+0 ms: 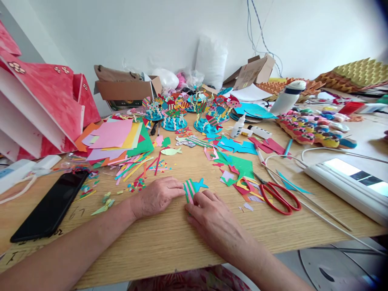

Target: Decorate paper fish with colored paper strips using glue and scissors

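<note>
A small paper fish (189, 190) lies on the wooden table in front of me, its green body striped with pink and its tail blue. My left hand (157, 196) reaches in from the left with its fingers together, and the fingertips hold the fish's left edge. From the right, my right hand (214, 212) pinches the lower right part of the fish between thumb and bent fingers, hiding some of the body. Red-handled scissors (280, 198) lie to the right of my right hand. Left of my left hand are small paper dots and scraps (138, 184).
Stacked coloured paper (112, 133) lies at left, above a black phone (50, 206). Finished fish stands (174, 121) fill the back. Glue bottles (238, 126) stand behind green scrap paper (242, 165). A white device (348, 186) with trailing cables lies at right.
</note>
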A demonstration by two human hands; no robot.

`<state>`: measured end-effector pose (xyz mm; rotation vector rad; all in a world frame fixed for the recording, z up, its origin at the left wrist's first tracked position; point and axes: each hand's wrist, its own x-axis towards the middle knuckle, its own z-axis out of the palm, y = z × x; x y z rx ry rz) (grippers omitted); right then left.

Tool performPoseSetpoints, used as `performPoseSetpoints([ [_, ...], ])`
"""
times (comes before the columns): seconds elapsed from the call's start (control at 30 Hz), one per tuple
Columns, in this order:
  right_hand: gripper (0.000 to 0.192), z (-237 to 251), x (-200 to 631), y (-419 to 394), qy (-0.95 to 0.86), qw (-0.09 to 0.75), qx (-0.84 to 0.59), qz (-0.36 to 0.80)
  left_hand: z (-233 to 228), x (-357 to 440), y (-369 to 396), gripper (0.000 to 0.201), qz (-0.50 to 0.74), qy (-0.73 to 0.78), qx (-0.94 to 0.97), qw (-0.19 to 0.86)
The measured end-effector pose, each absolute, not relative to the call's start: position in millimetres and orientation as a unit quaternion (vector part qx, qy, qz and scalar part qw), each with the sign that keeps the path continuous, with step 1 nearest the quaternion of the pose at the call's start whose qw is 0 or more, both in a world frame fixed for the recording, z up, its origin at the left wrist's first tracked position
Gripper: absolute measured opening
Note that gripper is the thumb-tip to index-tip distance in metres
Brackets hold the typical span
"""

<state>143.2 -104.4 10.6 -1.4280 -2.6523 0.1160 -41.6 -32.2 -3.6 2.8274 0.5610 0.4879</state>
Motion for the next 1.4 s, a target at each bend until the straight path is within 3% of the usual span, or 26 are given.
performPoseSetpoints([
  [0.37,0.013,10.1,145.8,-102.5,-0.858,0.085,-0.503,0.059,-4.5,-41.2,-32.3,0.028,0.159,0.191,0.964,0.093],
  [0.77,0.015,13.5,148.7,-83.5,-0.856,0.053,-0.507,0.085,-5.0,-41.4,-31.9,0.030,0.153,0.189,0.967,0.080],
  [1.4,0.016,-0.5,146.0,-86.6,-0.854,0.049,-0.514,0.066,-5.1,-45.1,-28.7,0.031,0.189,0.194,0.952,0.143],
])
